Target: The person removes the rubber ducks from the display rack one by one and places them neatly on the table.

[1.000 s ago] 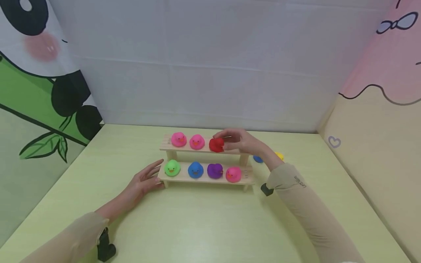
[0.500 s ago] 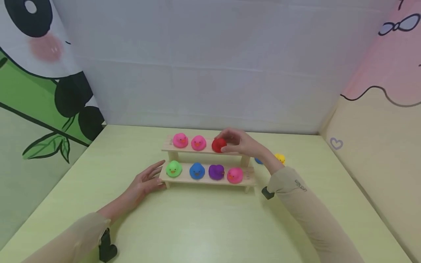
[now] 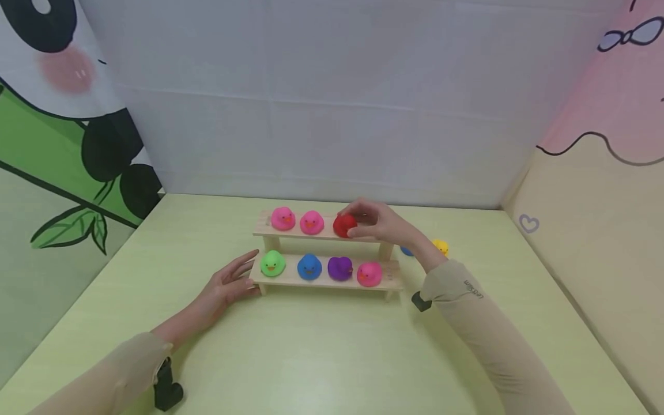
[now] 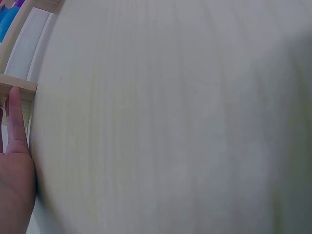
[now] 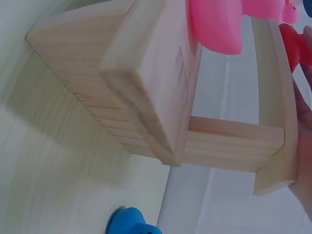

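The red duck (image 3: 343, 225) is at the upper tier of the wooden shelf (image 3: 291, 274), right of its middle. My right hand (image 3: 383, 223), the nearer, pinches it from the shelf's right side, so it lies leftward at my fingertips; I can't tell its long axis. My left hand (image 3: 224, 289), fingers nearly straight, touches the shelf's left end. Beyond the shelf's right end is a yellow duck (image 3: 440, 247).

I see smooth, rubbery-looking toy ducks (image 3: 309, 267), a stand (image 5: 83, 51) of dull, bare wood, and cloth sleeves (image 3: 482, 323).
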A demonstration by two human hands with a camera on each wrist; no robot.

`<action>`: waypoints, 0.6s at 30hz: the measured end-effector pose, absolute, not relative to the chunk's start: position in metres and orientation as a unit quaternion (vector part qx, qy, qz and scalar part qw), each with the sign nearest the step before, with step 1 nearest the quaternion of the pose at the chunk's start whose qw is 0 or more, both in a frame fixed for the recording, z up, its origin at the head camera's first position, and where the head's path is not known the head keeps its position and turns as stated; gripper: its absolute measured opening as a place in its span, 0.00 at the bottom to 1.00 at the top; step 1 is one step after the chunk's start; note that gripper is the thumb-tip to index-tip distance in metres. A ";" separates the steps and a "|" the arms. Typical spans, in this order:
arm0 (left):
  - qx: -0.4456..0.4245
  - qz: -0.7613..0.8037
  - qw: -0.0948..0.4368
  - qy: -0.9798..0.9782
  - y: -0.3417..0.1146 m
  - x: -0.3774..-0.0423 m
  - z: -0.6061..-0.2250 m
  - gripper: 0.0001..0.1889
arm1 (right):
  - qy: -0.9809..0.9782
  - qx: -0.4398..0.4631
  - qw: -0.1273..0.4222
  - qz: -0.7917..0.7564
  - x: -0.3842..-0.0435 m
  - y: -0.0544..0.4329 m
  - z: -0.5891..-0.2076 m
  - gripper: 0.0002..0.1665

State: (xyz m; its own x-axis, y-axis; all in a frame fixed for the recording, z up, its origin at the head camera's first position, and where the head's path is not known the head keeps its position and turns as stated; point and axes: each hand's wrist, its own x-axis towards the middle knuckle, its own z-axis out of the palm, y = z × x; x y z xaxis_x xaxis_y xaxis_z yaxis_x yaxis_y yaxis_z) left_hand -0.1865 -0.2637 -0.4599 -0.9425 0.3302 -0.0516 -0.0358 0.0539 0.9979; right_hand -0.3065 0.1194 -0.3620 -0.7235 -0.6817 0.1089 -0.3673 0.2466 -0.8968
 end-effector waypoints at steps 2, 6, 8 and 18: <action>0.103 0.681 0.134 0.712 -0.264 -0.187 -0.459 0.35 | 0.773 -0.336 0.152 -0.516 -0.306 0.120 -0.362 0.23; 0.106 0.685 0.134 0.708 -0.263 -0.187 -0.459 0.35 | 0.770 -0.329 0.147 -0.527 -0.306 0.120 -0.361 0.23; 0.107 0.685 0.134 0.708 -0.263 -0.186 -0.459 0.35 | 0.769 -0.328 0.143 -0.531 -0.306 0.121 -0.362 0.23; 0.109 0.684 0.134 0.709 -0.264 -0.186 -0.459 0.35 | 0.773 -0.315 0.136 -0.534 -0.304 0.122 -0.362 0.23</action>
State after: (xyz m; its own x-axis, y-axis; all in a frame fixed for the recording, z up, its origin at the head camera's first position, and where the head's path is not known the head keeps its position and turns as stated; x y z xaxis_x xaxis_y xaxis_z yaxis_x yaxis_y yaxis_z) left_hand -0.1865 -0.2636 -0.4589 -0.9408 0.3366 -0.0411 -0.0287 0.0415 0.9987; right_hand -0.3042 0.1217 -0.3618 -0.7643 -0.6322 0.1269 -0.3427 0.2315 -0.9105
